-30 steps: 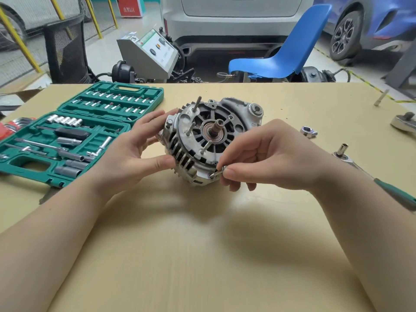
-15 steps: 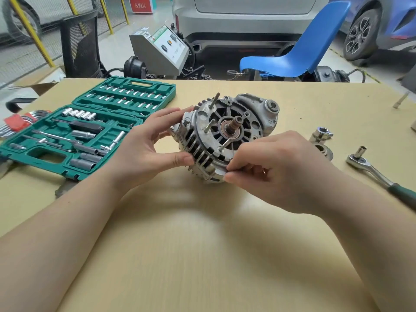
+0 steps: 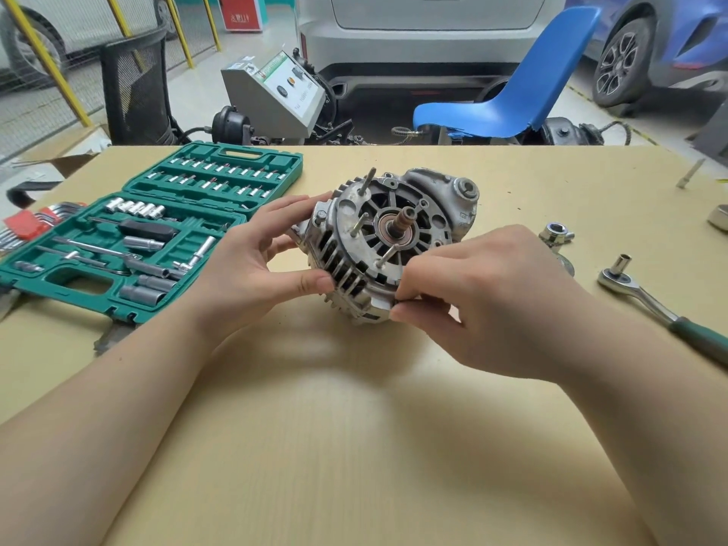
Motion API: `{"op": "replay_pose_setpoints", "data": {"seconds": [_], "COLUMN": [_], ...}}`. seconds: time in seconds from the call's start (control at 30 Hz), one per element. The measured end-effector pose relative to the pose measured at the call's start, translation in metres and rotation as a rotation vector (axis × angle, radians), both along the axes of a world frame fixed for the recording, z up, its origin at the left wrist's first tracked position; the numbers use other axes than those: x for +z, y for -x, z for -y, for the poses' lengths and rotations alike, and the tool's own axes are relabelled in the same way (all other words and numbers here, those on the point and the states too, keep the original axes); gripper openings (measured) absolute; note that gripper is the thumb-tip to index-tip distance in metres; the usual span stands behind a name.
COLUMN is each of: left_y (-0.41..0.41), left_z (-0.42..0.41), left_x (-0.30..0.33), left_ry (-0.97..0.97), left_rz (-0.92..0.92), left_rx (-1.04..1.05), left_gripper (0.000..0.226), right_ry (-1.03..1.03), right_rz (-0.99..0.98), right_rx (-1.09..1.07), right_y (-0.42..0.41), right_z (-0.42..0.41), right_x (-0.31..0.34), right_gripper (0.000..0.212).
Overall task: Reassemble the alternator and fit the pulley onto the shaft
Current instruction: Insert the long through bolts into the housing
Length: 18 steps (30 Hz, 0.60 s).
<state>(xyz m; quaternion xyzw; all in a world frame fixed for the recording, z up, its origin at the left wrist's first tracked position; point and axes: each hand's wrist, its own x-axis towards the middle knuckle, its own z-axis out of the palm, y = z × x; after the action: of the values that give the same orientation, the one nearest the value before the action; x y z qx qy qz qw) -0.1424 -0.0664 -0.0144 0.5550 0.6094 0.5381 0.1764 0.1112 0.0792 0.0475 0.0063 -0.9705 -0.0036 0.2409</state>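
The silver alternator (image 3: 390, 246) stands tilted on the table, its shaft (image 3: 403, 221) and three long bolts sticking up toward me. My left hand (image 3: 252, 266) grips its left side, thumb on the cooling fins. My right hand (image 3: 484, 293) sits at the lower right rim, thumb and fingers pinching something small there that my fingers hide. The pulley (image 3: 565, 264) lies behind my right hand, mostly hidden, with a nut (image 3: 555, 233) beside it.
An open green socket set case (image 3: 157, 230) lies at the left with red hex keys (image 3: 27, 226) beyond it. A ratchet wrench (image 3: 662, 309) with a green handle lies at the right. A blue chair (image 3: 512, 96) and cars stand behind the table (image 3: 354, 447).
My right hand has moved in against the alternator's lower rim, and the small bolt seen in its fingers a second ago is now hidden. My left hand keeps its grip.
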Motion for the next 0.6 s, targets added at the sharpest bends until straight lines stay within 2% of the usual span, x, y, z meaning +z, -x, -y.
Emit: {"op": "replay_pose_setpoints", "data": {"seconds": [0.13,0.33,0.6], "left_y": [0.001,0.002,0.002], "left_z": [-0.001,-0.001,0.001], "left_x": [-0.001,-0.001,-0.003], "left_ry": [0.003,0.004,0.03], "left_rz": [-0.009,0.009,-0.039], "left_rx": [0.005,0.003,0.001], "left_gripper": [0.091,0.09,0.091], "right_ry": [-0.098,-0.143,-0.133], "right_rz": [0.035,0.121,0.068], "right_rx": [-0.09,-0.154,-0.239], "right_y": [-0.003,-0.005,0.0], "right_z": [0.01,0.011,0.019], "right_x": [0.003,0.005,0.0], "right_gripper": [0.038,0.028,0.042]}}
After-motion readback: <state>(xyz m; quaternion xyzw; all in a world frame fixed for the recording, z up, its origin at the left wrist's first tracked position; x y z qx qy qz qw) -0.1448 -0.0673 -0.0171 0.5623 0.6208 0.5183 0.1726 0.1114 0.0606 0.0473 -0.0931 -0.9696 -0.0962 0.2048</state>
